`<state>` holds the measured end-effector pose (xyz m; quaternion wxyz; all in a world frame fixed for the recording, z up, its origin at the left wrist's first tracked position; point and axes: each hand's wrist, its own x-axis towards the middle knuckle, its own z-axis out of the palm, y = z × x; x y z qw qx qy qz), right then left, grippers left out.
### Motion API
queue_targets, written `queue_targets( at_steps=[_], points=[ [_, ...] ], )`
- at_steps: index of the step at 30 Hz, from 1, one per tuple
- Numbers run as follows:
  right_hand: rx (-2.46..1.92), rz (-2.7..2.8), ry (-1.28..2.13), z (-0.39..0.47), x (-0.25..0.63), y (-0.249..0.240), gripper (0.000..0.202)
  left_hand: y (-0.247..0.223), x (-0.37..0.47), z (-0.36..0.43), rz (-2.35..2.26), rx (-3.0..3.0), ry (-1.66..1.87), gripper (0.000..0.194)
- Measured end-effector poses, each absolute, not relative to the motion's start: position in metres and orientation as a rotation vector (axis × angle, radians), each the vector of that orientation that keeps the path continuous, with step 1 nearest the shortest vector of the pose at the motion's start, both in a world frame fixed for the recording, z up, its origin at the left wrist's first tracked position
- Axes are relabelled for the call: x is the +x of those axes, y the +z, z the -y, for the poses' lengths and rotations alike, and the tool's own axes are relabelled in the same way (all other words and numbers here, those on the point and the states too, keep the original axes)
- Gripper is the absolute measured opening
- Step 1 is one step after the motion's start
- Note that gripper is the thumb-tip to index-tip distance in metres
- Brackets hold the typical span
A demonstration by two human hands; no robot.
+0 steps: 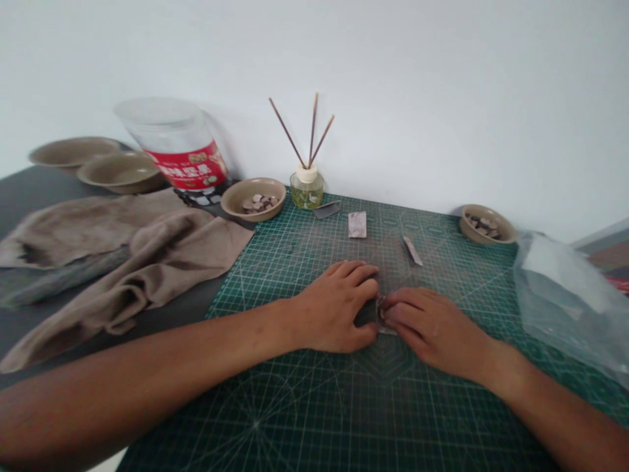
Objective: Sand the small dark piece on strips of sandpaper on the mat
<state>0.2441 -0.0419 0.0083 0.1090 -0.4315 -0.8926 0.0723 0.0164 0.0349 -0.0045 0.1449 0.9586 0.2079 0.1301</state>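
Note:
On the green cutting mat, a small greyish flat piece lies between my two hands. My left hand rests with its thumb and forefinger at the piece's left edge, the other fingers bent on the mat. My right hand has its fingers pressed together over the piece, pinching something small and dark on it that is mostly hidden. Farther back are a pale grey rectangular piece lying flat, a narrow piece standing tilted, and a dark grey sheet.
Bowls of small pieces stand at back centre and back right. A reed diffuser, a red-labelled jar and two more bowls line the back. Brown cloth lies left, a clear plastic bag right.

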Motion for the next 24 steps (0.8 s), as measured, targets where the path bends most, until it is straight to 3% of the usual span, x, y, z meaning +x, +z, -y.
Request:
queue_targets(
  at_steps=[3,7,12,18,24],
  points=[
    [-1.342,2.622,0.142,0.0387,0.2467,0.0114,0.015,-0.0048,0.0163,-0.0353,-0.612,2.775,0.378,0.037],
    [-1.23,2.68,0.323,0.0409,0.2474,0.0118,0.014,-0.0039,0.0162,-0.0357,-0.588,2.768,0.373,0.038],
    [-1.303,2.604,0.15,0.0376,0.2468,0.0086,0.016,-0.0034,0.0162,-0.0358,-0.599,2.766,0.365,0.039],
    [-1.183,2.754,0.361,0.0398,0.2524,0.0146,0.014,-0.004,0.016,-0.0356,-0.585,2.769,0.368,0.039],
    [-1.293,2.653,0.183,0.0334,0.2493,0.0125,0.014,-0.0042,0.0163,-0.0351,-0.606,2.786,0.377,0.039]
  ],
)
